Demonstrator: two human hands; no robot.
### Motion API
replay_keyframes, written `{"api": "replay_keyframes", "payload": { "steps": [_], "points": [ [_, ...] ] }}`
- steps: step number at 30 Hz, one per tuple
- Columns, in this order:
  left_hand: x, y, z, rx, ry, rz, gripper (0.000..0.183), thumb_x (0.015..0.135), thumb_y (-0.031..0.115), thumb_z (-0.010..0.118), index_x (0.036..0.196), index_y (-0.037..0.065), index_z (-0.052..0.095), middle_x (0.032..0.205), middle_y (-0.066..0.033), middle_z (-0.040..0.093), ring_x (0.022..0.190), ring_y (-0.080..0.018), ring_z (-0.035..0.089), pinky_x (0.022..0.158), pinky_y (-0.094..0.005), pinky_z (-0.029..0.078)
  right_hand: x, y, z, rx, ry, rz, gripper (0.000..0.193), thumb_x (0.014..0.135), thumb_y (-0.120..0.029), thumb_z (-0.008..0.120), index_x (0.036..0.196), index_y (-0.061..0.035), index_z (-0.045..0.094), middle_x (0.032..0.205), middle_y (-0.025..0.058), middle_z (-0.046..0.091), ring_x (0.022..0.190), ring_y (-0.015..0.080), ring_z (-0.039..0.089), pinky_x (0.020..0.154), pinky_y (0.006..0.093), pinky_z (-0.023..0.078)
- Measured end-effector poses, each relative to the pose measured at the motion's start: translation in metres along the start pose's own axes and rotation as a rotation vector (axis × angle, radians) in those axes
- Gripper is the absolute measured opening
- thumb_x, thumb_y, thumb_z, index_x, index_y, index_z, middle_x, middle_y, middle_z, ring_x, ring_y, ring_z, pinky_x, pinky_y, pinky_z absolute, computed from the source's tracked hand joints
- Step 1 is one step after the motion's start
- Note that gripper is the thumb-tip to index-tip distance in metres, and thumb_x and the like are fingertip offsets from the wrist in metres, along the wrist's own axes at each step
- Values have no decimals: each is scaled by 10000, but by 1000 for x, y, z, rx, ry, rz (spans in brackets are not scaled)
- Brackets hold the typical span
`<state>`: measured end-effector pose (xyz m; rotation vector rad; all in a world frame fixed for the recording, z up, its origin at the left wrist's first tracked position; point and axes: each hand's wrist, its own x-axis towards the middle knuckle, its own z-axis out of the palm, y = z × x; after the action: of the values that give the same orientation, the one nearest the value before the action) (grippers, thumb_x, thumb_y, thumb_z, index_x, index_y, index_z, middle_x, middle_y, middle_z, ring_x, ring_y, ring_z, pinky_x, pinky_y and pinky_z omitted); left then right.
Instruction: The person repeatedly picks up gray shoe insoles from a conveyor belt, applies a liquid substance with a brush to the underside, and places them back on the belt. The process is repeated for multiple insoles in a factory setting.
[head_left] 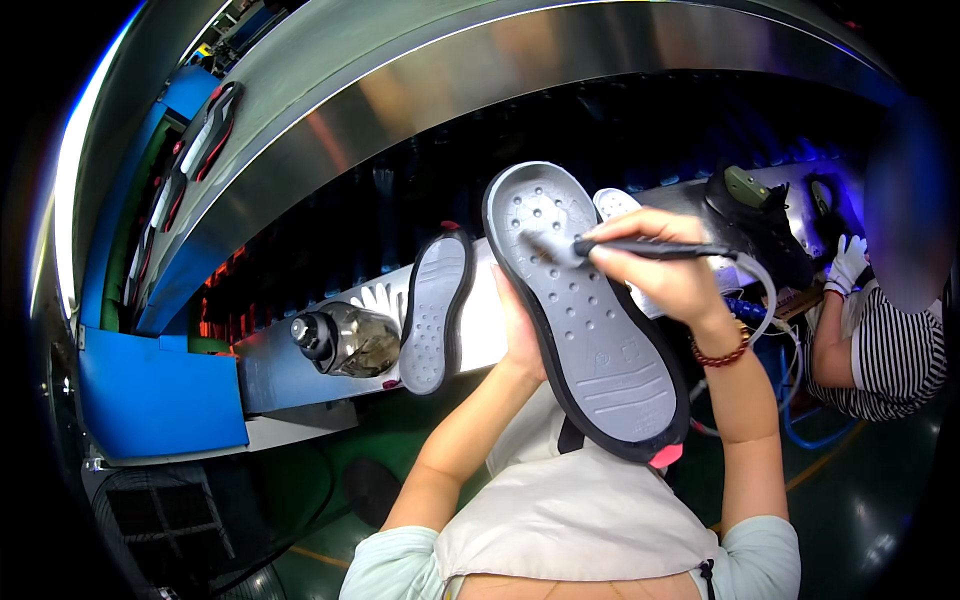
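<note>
In front of the pale apron (570, 515), holds up a large gray sole (590, 318) in the left hand (518, 335), dotted face toward the head. Shows a matte gray surface, a black rim all round, small round dots (raised or sunken, cannot tell) over the far half and middle, a few lines across the near part, a pink tab at the near tip. Grips the left edge with the left hand, fingers mostly hidden behind. Pinches a black-handled brush (650, 247) between thumb and fingers of the right hand (668, 282), reaching in from the right, bristles at the dotted far part, beside a whitish patch. Bends both elbows; wears a reddish bracelet (722, 358) at the right wrist. Tilts the sole's long axis from far left to near right, tab end toward the body. Farther out, left, on the metal bench (280, 350): a second sole (437, 315), red tab at its far end, just beside a see-through bottle (362, 342) with black lid. Past the right hand, partly covered: a pale dotted piece (613, 203). Well right: a black shoe (768, 238), then a co-worker's white-gloved hand (848, 265).
</note>
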<state>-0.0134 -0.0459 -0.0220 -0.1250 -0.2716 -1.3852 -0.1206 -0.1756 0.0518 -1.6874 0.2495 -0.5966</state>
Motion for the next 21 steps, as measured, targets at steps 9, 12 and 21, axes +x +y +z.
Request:
{"api": "replay_keyframes", "payload": {
  "steps": [9,12,21],
  "points": [
    [-1,-4,13,561,593,78,862,795,749,190,1338,96,337,1302,-118,429,1169,-262,435,969,-412,383,-18,5,-5,149,71,135,173,727,-8,664,897,25,658,829,116,664,804,139,622,732,273,492],
    [-2,-3,14,722,661,150,853,803,738,202,1333,83,334,1281,-138,446,1138,-286,473,971,-394,390,-30,18,-2,147,-153,-76,154,716,-3,673,868,18,659,858,96,666,829,151,627,757,262,495],
    [0,9,-3,694,533,367,832,806,724,242,1374,116,263,1287,-148,440,1136,-319,471,990,-435,359,-31,17,-3,132,-125,-22,173,731,-57,678,890,10,668,822,85,667,752,115,624,704,224,490]
  ]
}}
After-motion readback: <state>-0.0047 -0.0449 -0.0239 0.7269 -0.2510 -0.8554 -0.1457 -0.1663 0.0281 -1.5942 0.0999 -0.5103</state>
